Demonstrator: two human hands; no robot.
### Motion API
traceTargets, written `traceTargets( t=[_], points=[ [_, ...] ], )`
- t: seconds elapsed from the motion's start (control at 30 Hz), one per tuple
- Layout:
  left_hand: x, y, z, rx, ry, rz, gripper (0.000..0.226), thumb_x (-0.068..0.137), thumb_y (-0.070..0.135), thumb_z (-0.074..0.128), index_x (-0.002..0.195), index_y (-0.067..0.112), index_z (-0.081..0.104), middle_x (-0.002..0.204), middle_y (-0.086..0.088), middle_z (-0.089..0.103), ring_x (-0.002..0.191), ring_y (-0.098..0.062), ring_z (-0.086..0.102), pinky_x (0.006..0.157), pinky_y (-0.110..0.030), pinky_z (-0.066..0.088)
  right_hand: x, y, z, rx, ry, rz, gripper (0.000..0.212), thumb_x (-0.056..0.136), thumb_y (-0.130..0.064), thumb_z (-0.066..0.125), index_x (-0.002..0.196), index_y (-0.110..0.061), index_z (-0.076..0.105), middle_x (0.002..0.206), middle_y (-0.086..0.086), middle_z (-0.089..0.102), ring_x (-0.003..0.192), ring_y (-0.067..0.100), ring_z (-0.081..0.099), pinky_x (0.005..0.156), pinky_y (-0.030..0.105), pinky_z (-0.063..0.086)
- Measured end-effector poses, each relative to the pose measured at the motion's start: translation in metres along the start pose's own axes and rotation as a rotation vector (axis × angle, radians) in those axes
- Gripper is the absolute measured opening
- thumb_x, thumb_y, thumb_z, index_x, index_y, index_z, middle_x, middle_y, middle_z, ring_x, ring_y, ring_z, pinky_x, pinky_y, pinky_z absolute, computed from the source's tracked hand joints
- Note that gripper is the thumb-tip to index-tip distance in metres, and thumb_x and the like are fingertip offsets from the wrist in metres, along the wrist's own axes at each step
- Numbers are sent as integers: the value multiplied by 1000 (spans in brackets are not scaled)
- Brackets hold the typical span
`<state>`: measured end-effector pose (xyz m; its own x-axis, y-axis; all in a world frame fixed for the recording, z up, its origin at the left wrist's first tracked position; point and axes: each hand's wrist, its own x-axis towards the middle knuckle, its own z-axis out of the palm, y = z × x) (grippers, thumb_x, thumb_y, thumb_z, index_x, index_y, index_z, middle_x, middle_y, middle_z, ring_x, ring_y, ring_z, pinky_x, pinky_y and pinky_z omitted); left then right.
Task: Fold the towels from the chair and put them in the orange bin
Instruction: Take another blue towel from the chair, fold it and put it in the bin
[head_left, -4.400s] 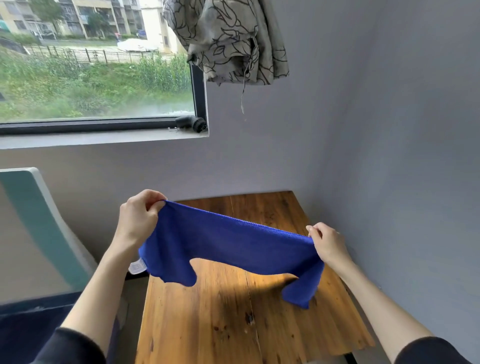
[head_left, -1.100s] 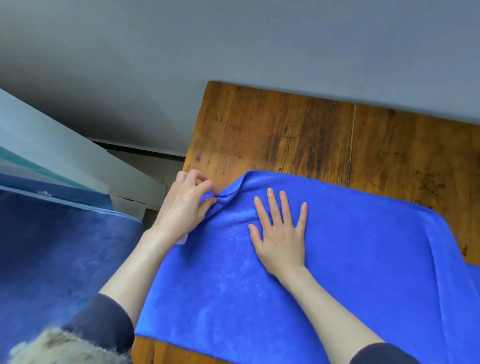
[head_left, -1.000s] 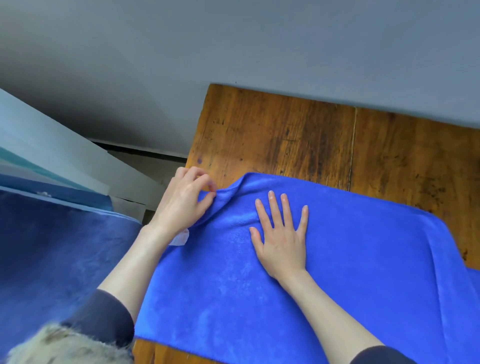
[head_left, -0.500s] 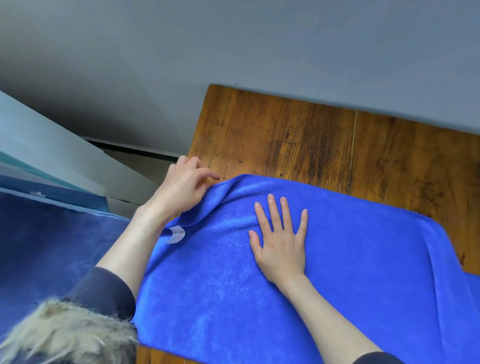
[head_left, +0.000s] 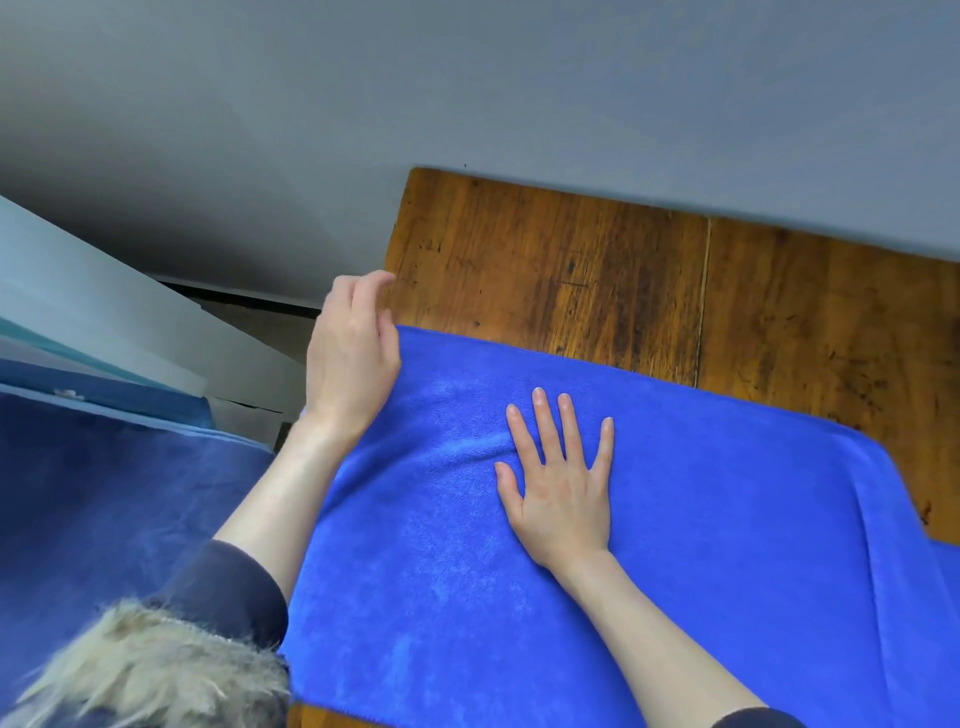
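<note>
One blue towel (head_left: 519, 571) lies spread on the tabletop (head_left: 571, 260) — apparently folded once — under the flat, open right hand (head_left: 558, 483), while the left hand (head_left: 353, 358) hovers loose at its corner, gripping nothing — no bin in view.

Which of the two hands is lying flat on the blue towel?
The right hand, fingers spread flat on the blue towel. The left hand hovers loosely curled at its corner.

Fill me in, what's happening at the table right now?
A person is laying a blue towel out flat on the wooden table, which stands against a grey wall. The right hand presses flat on the towel with fingers spread. The left hand is at the towel's far left corner, fingers loosely curled and holding nothing that shows. The towel lies spread and not yet folded over. No orange bin is in view.
</note>
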<state>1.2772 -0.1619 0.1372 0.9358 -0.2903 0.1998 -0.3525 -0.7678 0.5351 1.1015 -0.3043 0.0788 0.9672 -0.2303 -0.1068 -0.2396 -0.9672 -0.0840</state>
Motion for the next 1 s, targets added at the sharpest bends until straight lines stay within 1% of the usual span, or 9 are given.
traceTargets(
  t=[0.1,0.17,0.23,0.3,0.47,0.63,0.83,0.9,1.0],
  points=[
    [-25,-1,20,111,-136,84,39,90,20,43,126,9,51,128,-15,51,115,-33,50,92,-49,44,0,0,0,0,3,-2,57,91,-46,29,143,-24,35,153,4,29,142,26,20,109,63,13],
    [-43,-7,33,224,-327,65,54,92,41,34,140,17,38,151,-12,29,139,-29,25,112,-51,21,0,0,0,0,9,-2,58,91,-46,28,144,-24,33,153,4,28,142,26,20,109,63,14],
    [-51,-15,43,321,-407,48,64,90,53,18,148,26,21,158,-4,8,145,-23,1,115,-49,-1,0,0,1,1,13,-5,58,91,-46,28,144,-24,31,154,4,28,143,26,20,109,63,14],
    [-46,-18,46,362,-424,50,65,88,57,11,148,31,12,158,1,0,145,-21,-6,114,-49,-8,0,1,1,0,15,-8,58,91,-47,28,145,-24,31,154,4,27,143,26,19,109,63,13],
    [-40,-11,43,365,-448,35,67,87,58,6,149,33,8,158,-1,-5,145,-22,-11,113,-53,-8,0,5,-6,74,22,-38,56,91,-46,33,141,-23,38,152,5,32,141,25,25,108,60,12],
    [-80,33,50,268,-366,89,62,90,50,19,148,27,20,158,-7,3,144,-29,-7,112,-56,-1,-31,54,-27,169,106,-87,50,92,-40,38,135,-17,48,148,6,39,139,21,28,110,58,12],
    [-143,123,93,178,-469,199,58,91,46,25,145,26,26,157,-9,10,144,-33,0,111,-61,3,-104,155,-53,312,297,296,42,92,-30,37,121,-9,59,132,7,56,130,18,39,111,52,24],
    [-163,154,106,183,-488,271,56,91,44,28,144,25,29,156,-11,15,143,-35,7,109,-62,9,-123,185,-63,394,374,440,41,90,-30,37,115,-9,61,120,6,61,117,20,49,100,44,38],
    [-189,197,121,212,-505,372,54,90,42,30,141,24,32,155,-12,19,141,-36,12,107,-63,16,-150,234,-70,413,460,652,39,89,-30,37,103,-8,65,103,8,65,97,30,57,79,38,41]
  ],
)
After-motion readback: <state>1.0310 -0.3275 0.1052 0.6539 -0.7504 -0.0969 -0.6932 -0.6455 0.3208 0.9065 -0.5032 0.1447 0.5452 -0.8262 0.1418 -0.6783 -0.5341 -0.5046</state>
